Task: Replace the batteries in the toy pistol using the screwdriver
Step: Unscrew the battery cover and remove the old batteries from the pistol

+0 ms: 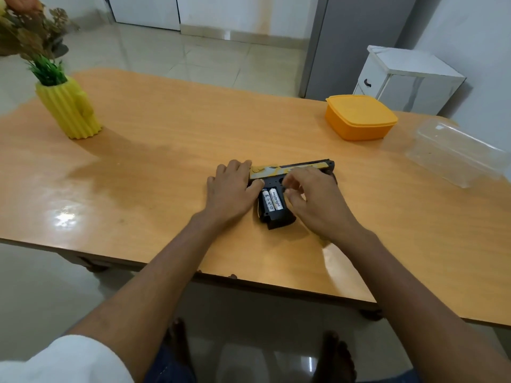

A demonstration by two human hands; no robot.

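The toy pistol (293, 168), black with a yellow slide, lies flat on the wooden table (166, 150), its barrel pointing right and its grip toward me. The grip's battery compartment is uncovered and two white batteries (272, 200) sit side by side inside. My left hand (232, 189) rests flat on the pistol's rear end, thumb by the compartment's left edge. My right hand (312, 197) hovers over the trigger area with curled fingers just right of the batteries; I cannot tell if it holds anything. No screwdriver or compartment cover shows.
A yellow ribbed vase (69, 109) with artificial plants stands at the far left. An orange lidded box (359, 116) and a clear plastic container (453, 152) sit at the far right. A white cabinet (403, 76) stands beyond the table.
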